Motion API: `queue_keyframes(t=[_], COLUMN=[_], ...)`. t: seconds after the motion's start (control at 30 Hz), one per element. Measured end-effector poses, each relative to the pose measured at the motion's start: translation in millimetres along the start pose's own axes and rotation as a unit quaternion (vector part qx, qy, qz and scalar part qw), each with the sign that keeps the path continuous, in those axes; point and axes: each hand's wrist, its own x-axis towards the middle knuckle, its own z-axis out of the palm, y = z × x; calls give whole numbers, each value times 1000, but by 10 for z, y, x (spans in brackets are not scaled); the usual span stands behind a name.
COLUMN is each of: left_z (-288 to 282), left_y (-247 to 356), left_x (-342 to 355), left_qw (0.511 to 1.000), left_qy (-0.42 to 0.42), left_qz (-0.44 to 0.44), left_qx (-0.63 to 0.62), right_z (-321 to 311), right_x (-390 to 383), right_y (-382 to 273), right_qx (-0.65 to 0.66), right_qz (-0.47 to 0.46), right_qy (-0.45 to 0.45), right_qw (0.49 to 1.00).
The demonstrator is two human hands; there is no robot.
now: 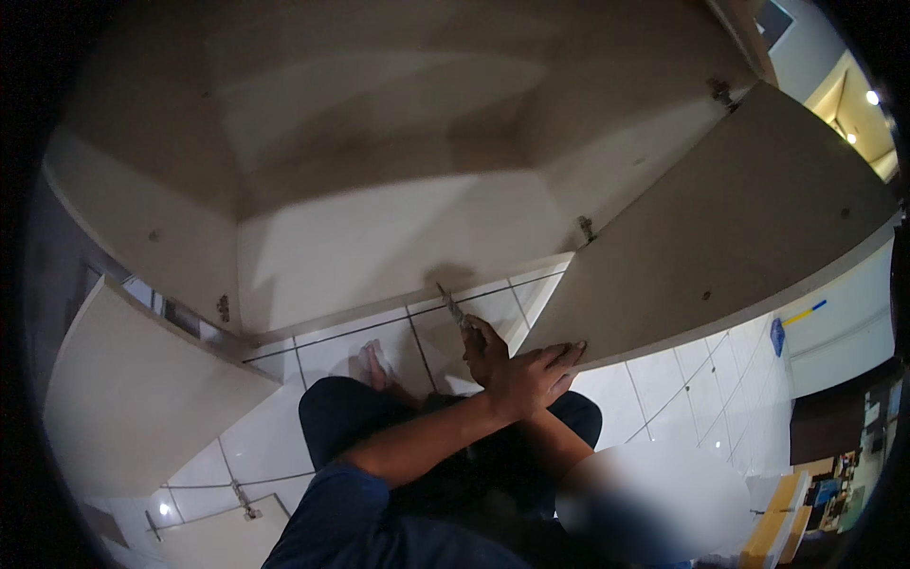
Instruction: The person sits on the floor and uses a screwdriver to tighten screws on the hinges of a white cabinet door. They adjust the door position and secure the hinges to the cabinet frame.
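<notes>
My left hand (540,375) reaches across my right forearm to the right cabinet door (701,228). Its fingertips lie on the door's face at the near lower corner, and the hand grips the edge there. My right hand (486,353) is closed around a slim, pointed, greyish tool (454,307); its exact kind is unclear. The tip points up and left, toward the front edge of the open cabinet (398,242), apart from the door. Metal hinges (586,228) join the right door to the cabinet side.
A left cabinet door (142,389) stands open, with a hinge (224,308) on the side wall. Another panel with a hinge (223,531) lies at lower left. My bare foot (375,365) is on the white tiled floor (654,389). A blue-headed brush with a yellow handle (801,316) is at far right.
</notes>
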Motion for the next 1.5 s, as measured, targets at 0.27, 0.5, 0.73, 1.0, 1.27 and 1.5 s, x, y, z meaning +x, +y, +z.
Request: queue_keyframes(t=[0.27,0.5,0.73,1.0,1.27,1.5], left_z=[376,204,-261,-715,-622,-321], left_y=[237,133,-260,-736,-441,101], left_x=[-27,-88,64,520,258,137], left_qw=[1000,1000,983,950,971,988], left_qy=[12,23,110,96,26,-24], left_qz=[25,-15,-132,-266,-234,-149], left_qx=[1,-13,68,131,36,-29], right_z=[-329,-438,-369,-924,-1211,-1166], right_x=[-169,-521,-1281,-2206,-2535,-2565], right_y=[59,135,-342,-621,-647,-705], right_qx=[-91,-126,-24,12,65,72], right_qz=[7,-75,-178,-115,-41,-75], right_qy=[14,-53,-190,-183,-170,-187], right_qw=[996,988,965,976,982,977])
